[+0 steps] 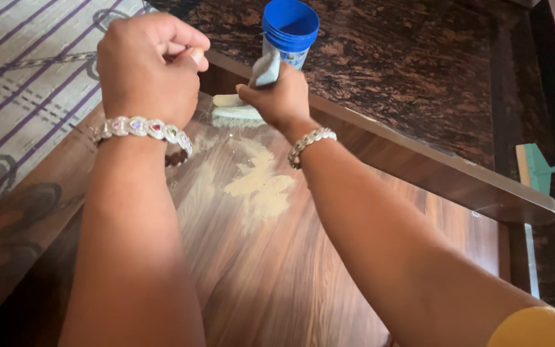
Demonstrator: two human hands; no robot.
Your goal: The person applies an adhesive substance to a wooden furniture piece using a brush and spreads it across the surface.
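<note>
My right hand (pixel 277 97) grips a pale flat scraper (pixel 234 106) and presses it against a wood-grain board (pixel 277 257), just in front of a smear of tan paste (pixel 261 186). A pale rag (pixel 265 69) is also bunched in that hand. My left hand (pixel 146 64) is closed in a fist above the board's far left corner; a thin pale stick end (pixel 196 54) shows between its fingers. Both wrists wear jewelled bracelets. A blue-rimmed tub (pixel 290 29) stands open on the dark marbled floor right behind my right hand.
A second wood board edge (pixel 457 177) runs diagonally along the right of the work board. A green-and-tan broom head (pixel 534 167) lies at the far right. A patterned grey and purple rug (pixel 27 83) covers the floor at the left.
</note>
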